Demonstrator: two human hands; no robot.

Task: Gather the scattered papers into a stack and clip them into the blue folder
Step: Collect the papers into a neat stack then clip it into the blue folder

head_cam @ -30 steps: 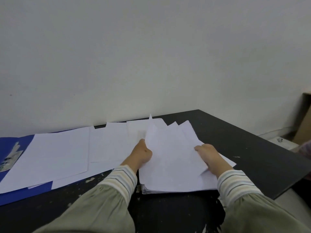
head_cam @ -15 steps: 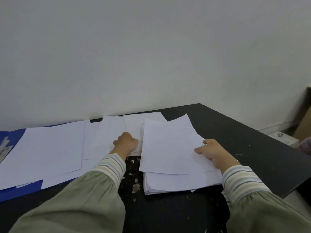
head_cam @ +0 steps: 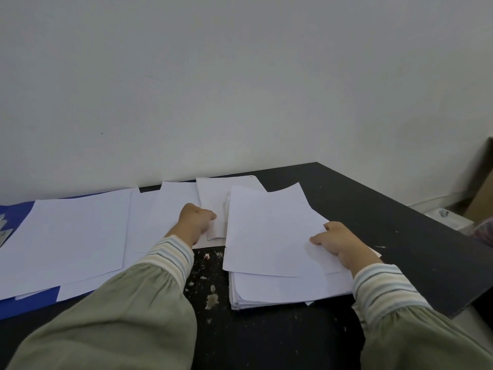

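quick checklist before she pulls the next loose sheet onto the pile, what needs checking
1. Right hand steadies the paper stack: ok, it rests on the top sheets.
2. Left hand has the next loose sheet: ok, its fingers curl at that sheet's edge.
3. Stack edges squared: not ok, the top sheet lies skewed.
4. All loose papers gathered: not ok, several are spread at left.
5. Blue folder free for the stack: not ok, papers cover it.
6. Folder clip open: cannot tell, it is cut off at the frame edge.
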